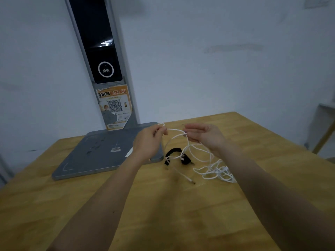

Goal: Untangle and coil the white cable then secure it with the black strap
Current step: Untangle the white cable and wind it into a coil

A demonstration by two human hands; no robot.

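While the cable (192, 151) is being worked loose above the table (163, 214), the head view is showing both hands raised just beyond the strap (176, 156). The left hand (146, 142) is pinching a small bend of cable between thumb and fingertips, up and to the left of the strap. The right hand (204, 135), up and to the right of the strap, is lying palm-up with fingers nearly straight; strands are running across its palm, and whether any finger is closing on them cannot be told. From the hands the cable is drooping in loose loops that are crossing over the strap, which is lying curved on the wood. Right of the strap a knotted heap (217, 172) is resting on the table, and one plug end (192, 182) is trailing just in front of the strap. A grey stand base (94, 156) is sitting left of the strap. Judged from this, untangling is only beginning: no coil is forming yet, and strapping is still ahead.
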